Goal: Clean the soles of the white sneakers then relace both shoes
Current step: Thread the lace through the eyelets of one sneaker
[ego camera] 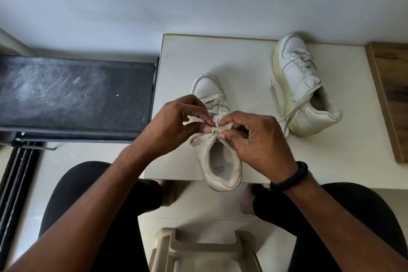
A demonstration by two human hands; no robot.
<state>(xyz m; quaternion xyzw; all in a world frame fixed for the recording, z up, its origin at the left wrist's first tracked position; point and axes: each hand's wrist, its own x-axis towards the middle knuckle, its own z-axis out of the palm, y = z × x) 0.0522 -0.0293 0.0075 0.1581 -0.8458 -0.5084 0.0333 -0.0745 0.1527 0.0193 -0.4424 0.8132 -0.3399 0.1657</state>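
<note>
A seated person works at the top of a white leather low-top sneaker [221, 183], which stands upright near the front edge of a pale cream worktop [242, 57], toe pointing away and heel slightly overhanging. The left hand [176, 121] and right hand [254, 137] meet just above the tongue. Each has its thumb and forefinger curled tight onto the flat cream lace [196, 140], with the other fingers loosely bent. One loop of the lace trails out to the left of the collar.

The step looks like tying off this shoe, with the lacing below already run through the eyelets. To do it well, the person should keep both pinches close to the crossing so the flat lace does not twist. The ends should be drawn out evenly to either side, not upward, and the knot seated snug against the top eyelets before either hand lets go. Pulling one side harder would probably drag the shoe further over the edge.

The second white sneaker [302, 81] lies tilted on its side farther back and to the right, well apart from the hands, its yellowed sole turned left. It is laced, but its loose lace ends [295, 106] hang untied across the sole, so it probably needs the same finish. A black braided wristband [289, 180] circles the right wrist.
</note>
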